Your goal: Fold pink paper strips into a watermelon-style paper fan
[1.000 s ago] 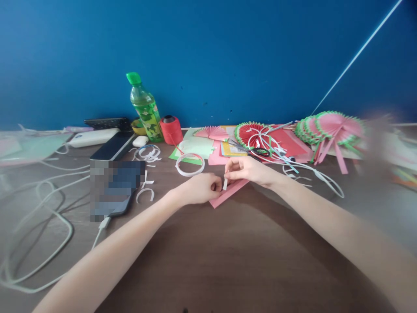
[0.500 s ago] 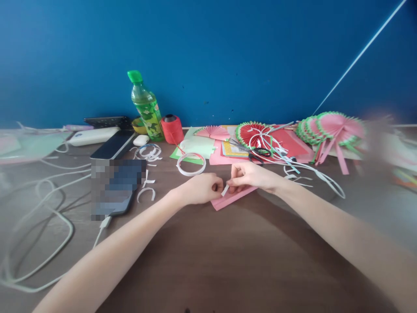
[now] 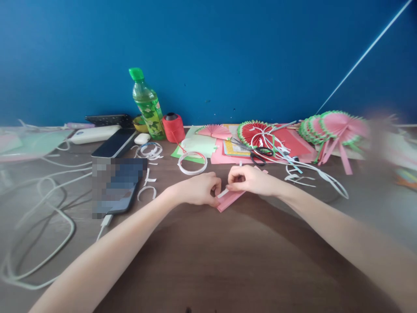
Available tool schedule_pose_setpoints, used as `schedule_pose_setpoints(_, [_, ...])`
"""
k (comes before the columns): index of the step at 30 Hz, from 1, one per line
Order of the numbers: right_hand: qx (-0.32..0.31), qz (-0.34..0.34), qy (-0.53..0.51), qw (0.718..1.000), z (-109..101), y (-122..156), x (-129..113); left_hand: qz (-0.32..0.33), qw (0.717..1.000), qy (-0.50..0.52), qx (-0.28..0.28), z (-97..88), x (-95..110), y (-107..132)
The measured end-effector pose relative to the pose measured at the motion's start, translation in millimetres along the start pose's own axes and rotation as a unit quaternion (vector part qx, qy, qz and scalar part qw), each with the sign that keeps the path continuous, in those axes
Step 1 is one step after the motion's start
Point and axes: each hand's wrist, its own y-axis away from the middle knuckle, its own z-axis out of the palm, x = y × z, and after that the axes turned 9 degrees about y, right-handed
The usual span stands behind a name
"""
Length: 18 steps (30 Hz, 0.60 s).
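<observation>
A folded piece of pink paper (image 3: 230, 201) lies slantwise on the table between my hands. Along its upper left edge runs a short white tape strip (image 3: 223, 193). My left hand (image 3: 202, 189) is curled, thumb and fingertips pinching the paper's left corner. My right hand (image 3: 249, 179) has its fingers closed at the strip's right end and covers part of the paper. Just behind my left hand is a white tape roll (image 3: 192, 173). Black-handled scissors (image 3: 260, 153) rest behind my right hand.
Coloured paper sheets, pleated paper fans (image 3: 339, 126) and tangled white cables (image 3: 321, 171) lie along the back right. A green bottle (image 3: 148, 111) and red thread spool (image 3: 173, 128) stand against the blue wall. Phones (image 3: 122, 184), tape scraps (image 3: 148, 192) and looped cables are at left.
The white strip, held up between the fingers before, now lies along the pink paper. My left hand has shifted to the paper's corner, and my right hand is turned lower over it.
</observation>
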Motion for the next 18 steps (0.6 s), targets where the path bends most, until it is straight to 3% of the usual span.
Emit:
schedule_pose_setpoints(4, [0.003, 0.001, 0.007, 1.0, 3.7, -0.4, 0.3, -0.007, 1.0, 0.004, 0.009, -1.1, -1.4, 0.5])
schedule_pose_setpoints(11, [0.009, -0.009, 0.035, 0.999, 3.7, 1.8, -0.3, -0.019, 0.996, 0.059, -0.066, -14.9, -7.1, -0.4])
schedule_pose_setpoints(18, [0.018, -0.012, 0.053, 0.998, 4.6, 2.9, -2.0, -0.033, 0.996, 0.07, -0.044, -12.9, -3.2, -1.0])
